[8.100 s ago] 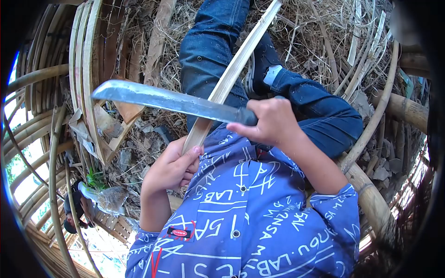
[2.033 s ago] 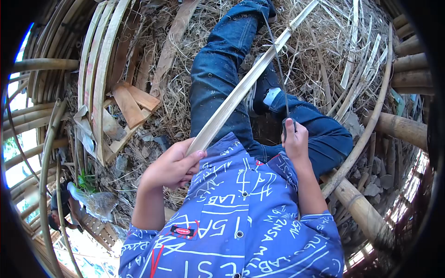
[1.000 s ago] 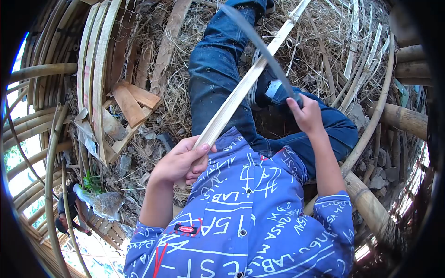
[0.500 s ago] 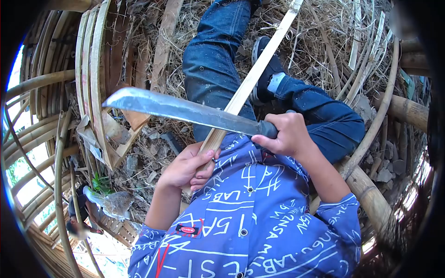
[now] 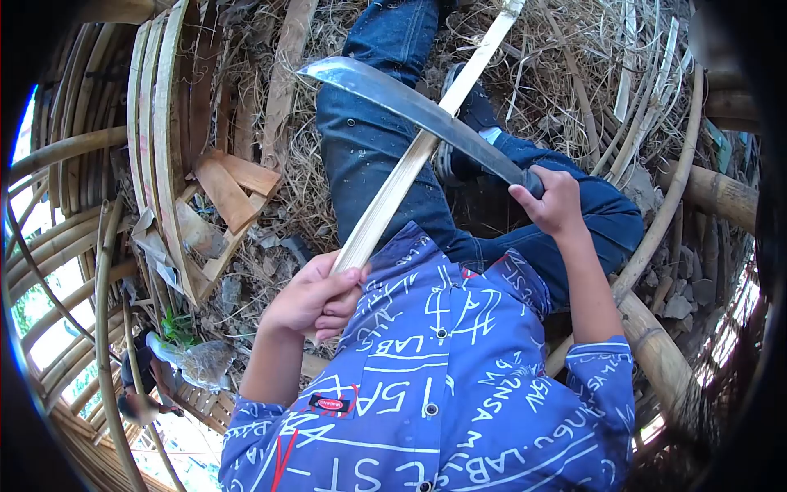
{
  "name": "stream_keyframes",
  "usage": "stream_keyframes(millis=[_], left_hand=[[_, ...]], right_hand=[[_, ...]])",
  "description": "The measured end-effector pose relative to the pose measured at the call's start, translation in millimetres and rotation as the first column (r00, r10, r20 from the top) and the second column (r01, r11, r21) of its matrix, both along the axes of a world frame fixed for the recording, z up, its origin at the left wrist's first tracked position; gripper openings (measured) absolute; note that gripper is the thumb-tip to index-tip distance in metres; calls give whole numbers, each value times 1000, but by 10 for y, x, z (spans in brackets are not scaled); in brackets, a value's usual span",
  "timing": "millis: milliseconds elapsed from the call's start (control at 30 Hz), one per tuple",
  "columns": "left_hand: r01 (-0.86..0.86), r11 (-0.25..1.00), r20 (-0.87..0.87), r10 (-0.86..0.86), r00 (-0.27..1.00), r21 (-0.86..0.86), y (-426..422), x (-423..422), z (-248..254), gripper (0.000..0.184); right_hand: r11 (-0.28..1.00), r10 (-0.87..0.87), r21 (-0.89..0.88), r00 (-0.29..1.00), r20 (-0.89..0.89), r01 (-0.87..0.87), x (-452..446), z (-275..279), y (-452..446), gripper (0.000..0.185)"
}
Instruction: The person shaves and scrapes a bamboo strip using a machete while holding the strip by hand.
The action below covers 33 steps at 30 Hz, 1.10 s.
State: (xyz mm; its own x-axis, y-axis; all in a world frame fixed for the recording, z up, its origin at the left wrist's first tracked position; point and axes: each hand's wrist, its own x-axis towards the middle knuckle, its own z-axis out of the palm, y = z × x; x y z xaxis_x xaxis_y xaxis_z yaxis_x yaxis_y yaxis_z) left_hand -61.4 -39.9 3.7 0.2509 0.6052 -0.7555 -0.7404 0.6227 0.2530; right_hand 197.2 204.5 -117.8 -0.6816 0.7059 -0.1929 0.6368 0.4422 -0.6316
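My left hand (image 5: 316,297) is closed around the near end of a long, pale bamboo strip (image 5: 384,205), close to my shirt. The strip slants up and away between my legs, its far end past my shoe. In my right hand (image 5: 551,201) is the dark handle of a machete (image 5: 410,102). Its long blade lies across the strip near the middle of the strip's length, tip to the left above my jeans. Whether the edge bites into the strip or only rests on it, I cannot tell.
Wooden slats (image 5: 164,123) and broken board pieces (image 5: 225,193) lie to the left, beside bamboo railings (image 5: 106,287). Thick bamboo poles (image 5: 656,340) run along the right. Dry straw (image 5: 549,90) and rubble cover the ground. Another person (image 5: 143,377) is at the lower left.
The machete has slid away from me along the strip, toward its far end, with my right hand going forward and right. My left hand has shifted slightly left, still holding the strip.
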Motion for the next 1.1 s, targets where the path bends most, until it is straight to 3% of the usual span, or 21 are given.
stream_keyframes(millis=[67, 133, 233, 300, 400, 600, 667, 733, 800, 833, 900, 1100], left_hand=[[-25, 999, 35, 24, 999, 27, 4, -63, -17, 20], [-69, 995, 74, 64, 995, 69, -31, -140, -21, 19], [-20, 1000, 19, 20, 1000, 1, 14, -137, 52, 18], [2, 997, 23, 0, 1000, -83, 36, -29, 52, 18], [-3, 1000, 73, 4, 997, -15, -2, -11, -8, 22], [4, 999, 37, -5, 999, 32, -16, -61, -1, 22], [5, 1000, 23, -6, 1000, 29, -38, -105, 21, 21], [11, 1000, 14, -12, 1000, 25, -46, -117, 39, 20], [16, 1000, -13, -16, 1000, 13, -59, -113, 66, 20], [42, 999, -13, -42, 999, -14, -18, -72, 60, 20], [19, 1000, 1, -19, 1000, -8, -73, -74, 8, 20], [23, 1000, -10, -23, 1000, 2, -77, -118, 58, 18]], right_hand=[[998, 16, 64, 1000, 3, -16, -4, -13, 26, 57], [1000, 24, 3, 999, -41, -24, -81, 97, -57, 56], [990, 52, -125, 992, -118, -67, -233, 225, -283, 55], [988, 142, -27, 964, -223, -152, -366, 252, -444, 57], [951, 305, 51, 896, -323, -305, -565, 351, -615, 60], [934, 356, 118, 911, -208, -338, -679, 283, -445, 67], [951, 292, 157, 939, -184, -265, -638, 205, -293, 67], [992, 85, 100, 994, -73, -77, -545, 86, -59, 65], [990, -92, -105, 995, 42, 96, -380, -101, 288, 65], [990, -88, -107, 995, 41, 92, -325, -147, 349, 65], [993, -28, 120, 995, 91, 17, -301, -192, 429, 67], [983, -14, 185, 997, 80, -1, -352, -325, 541, 71]])
